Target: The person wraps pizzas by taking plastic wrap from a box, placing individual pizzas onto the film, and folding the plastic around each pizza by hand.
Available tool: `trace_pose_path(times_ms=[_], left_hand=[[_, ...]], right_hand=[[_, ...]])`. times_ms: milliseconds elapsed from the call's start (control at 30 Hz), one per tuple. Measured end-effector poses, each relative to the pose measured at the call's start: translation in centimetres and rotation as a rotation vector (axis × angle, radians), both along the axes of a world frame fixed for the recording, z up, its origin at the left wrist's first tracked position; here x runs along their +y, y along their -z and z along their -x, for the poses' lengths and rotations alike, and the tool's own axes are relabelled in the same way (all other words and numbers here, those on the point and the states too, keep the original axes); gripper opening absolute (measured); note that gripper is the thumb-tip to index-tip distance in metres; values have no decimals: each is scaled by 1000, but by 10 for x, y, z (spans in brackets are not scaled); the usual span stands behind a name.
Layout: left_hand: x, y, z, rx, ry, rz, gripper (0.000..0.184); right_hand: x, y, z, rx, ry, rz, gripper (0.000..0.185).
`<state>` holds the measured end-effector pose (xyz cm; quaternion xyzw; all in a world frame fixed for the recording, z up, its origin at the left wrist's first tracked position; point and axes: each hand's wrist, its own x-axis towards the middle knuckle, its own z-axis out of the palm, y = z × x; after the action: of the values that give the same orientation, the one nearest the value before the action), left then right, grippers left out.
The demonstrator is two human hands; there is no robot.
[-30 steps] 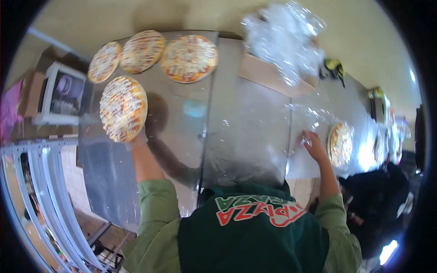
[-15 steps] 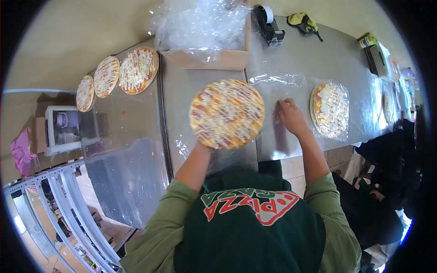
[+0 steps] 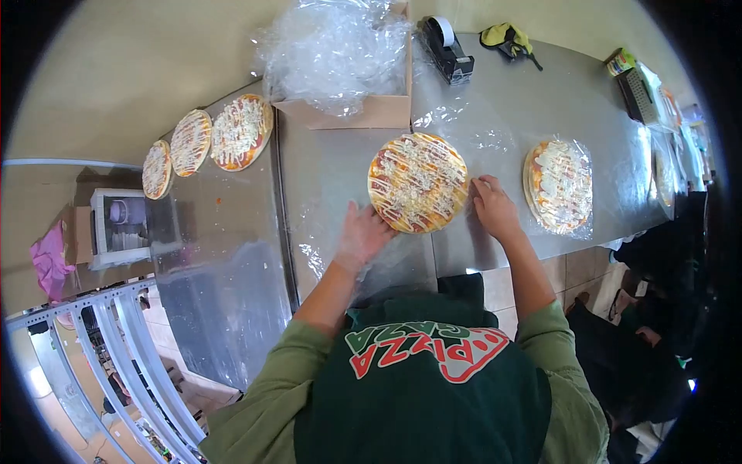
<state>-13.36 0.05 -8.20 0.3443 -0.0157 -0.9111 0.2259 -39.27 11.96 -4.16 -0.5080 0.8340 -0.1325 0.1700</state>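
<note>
A round pizza (image 3: 417, 183) with shredded cheese and streaks of sauce is tilted just above the metal table. My left hand (image 3: 365, 234) grips its near left edge, with some fingers hidden underneath. At the pizza's right edge, my right hand (image 3: 495, 207) has its fingers curled in a pinch on what looks like a clear plastic bag (image 3: 492, 141) lying on the table; its outline is hard to make out. Farther right lies a stack of pizzas (image 3: 562, 188) in clear plastic.
A cardboard box (image 3: 352, 114) overflowing with clear plastic (image 3: 332, 58) stands at the back. Right of it are a tape dispenser (image 3: 448, 52) and a yellow-black item (image 3: 510, 40). Several pizzas (image 3: 242, 133) lie at the back left. A person in dark clothes (image 3: 618, 340) is at the right.
The pizza has moved right and away from me, lower toward the table and up to my right hand. My left hand now shows at its edge rather than beneath it. My right hand has barely moved.
</note>
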Motion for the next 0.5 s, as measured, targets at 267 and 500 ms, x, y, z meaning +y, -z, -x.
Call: trace_pose_path(times_ms=[267,500], left_hand=[[-83,-14,-113,-1408,522,1550,37],[-103,-29,-113,-1344,879,1757,30]], right_hand=[[-15,6,-199,-305,-994,168,51],[-40,50,-283,-57,-1244,182,35]])
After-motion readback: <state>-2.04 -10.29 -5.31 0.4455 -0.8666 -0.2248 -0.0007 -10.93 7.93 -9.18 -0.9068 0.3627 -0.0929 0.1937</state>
